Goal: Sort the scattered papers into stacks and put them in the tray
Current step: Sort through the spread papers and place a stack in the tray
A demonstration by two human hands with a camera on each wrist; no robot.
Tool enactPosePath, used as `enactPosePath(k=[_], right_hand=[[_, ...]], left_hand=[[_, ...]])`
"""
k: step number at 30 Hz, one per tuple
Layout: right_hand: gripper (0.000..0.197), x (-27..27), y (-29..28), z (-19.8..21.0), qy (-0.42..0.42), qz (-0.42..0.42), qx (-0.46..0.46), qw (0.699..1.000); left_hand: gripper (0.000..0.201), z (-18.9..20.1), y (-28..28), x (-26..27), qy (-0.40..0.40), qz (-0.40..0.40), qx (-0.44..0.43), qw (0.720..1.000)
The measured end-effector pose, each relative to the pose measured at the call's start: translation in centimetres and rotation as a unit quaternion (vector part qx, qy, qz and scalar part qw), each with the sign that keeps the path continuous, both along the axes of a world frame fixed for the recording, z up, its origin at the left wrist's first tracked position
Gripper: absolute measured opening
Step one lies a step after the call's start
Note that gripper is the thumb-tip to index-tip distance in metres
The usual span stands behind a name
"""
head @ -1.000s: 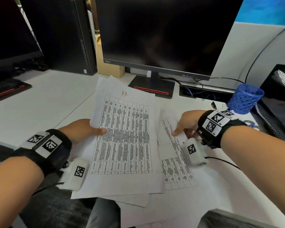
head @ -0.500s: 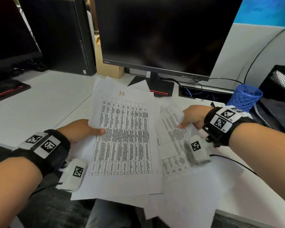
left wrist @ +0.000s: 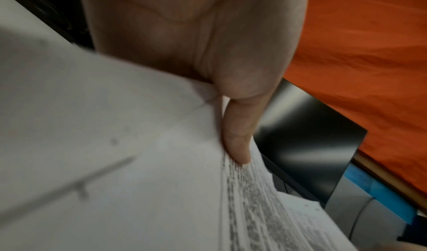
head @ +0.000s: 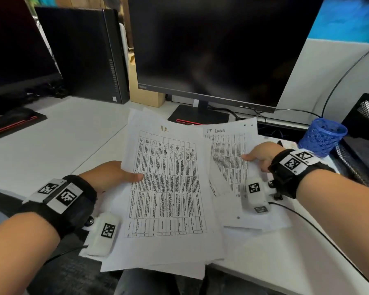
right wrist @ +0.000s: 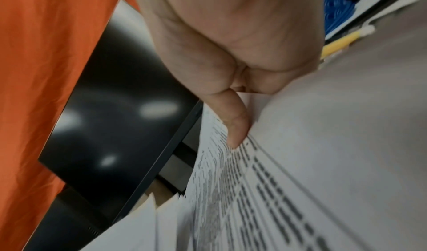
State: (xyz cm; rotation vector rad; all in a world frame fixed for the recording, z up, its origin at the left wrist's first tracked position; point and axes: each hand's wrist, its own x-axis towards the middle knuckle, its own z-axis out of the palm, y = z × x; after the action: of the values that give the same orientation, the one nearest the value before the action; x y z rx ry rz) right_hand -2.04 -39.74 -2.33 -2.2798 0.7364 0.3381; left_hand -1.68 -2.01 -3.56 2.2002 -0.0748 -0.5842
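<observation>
My left hand (head: pixel 124 174) pinches the left edge of a stack of printed sheets; its top page, a table marked "HR" (head: pixel 166 188), lies raised over the desk edge. The thumb (left wrist: pixel 238 138) lies on top of that stack. My right hand (head: pixel 258 155) pinches the right edge of a sheet marked "IT LOGS" (head: pixel 226 154), lifted off the desk; its thumb (right wrist: pixel 235 125) presses on the print. More white sheets (head: pixel 254 224) lie beneath on the white desk (head: pixel 58 141). A black mesh tray (head: pixel 366 133) stands at the far right.
A black monitor (head: pixel 217 50) on its stand (head: pixel 198 116) is straight ahead. A dark computer tower (head: pixel 83 54) and a second screen (head: pixel 15 47) stand at the left. A blue mesh pen cup (head: pixel 322 136) sits beside the tray. A thin black cable (head: pixel 320 231) crosses the desk at the right.
My right hand has lifted the right sheet off the desk and turned it upright, so its "IT LOGS" heading shows. The left hand has kept its hold on the HR stack.
</observation>
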Motion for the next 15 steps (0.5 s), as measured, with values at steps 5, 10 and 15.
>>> enactPosePath(k=[5,10,15], right_hand=[[0.04,0.8,3.4,-1.3,0.034,0.031,0.065,0.997],[0.05,1.6,2.6,-2.8,0.048,-0.031,0.207,0.977],[0.059,0.7,2.6,-2.6,0.057,0.034,0.287,0.956]], left_hand=[[0.044,-0.5,-1.6,0.1,-0.003,-0.028,0.006,1.0],[0.059,-0.6,-1.9,0.6,0.019,-0.006,-0.069,0.997],[0.06,0.1,-0.1,0.9,0.049,0.074,-0.209,0.974]])
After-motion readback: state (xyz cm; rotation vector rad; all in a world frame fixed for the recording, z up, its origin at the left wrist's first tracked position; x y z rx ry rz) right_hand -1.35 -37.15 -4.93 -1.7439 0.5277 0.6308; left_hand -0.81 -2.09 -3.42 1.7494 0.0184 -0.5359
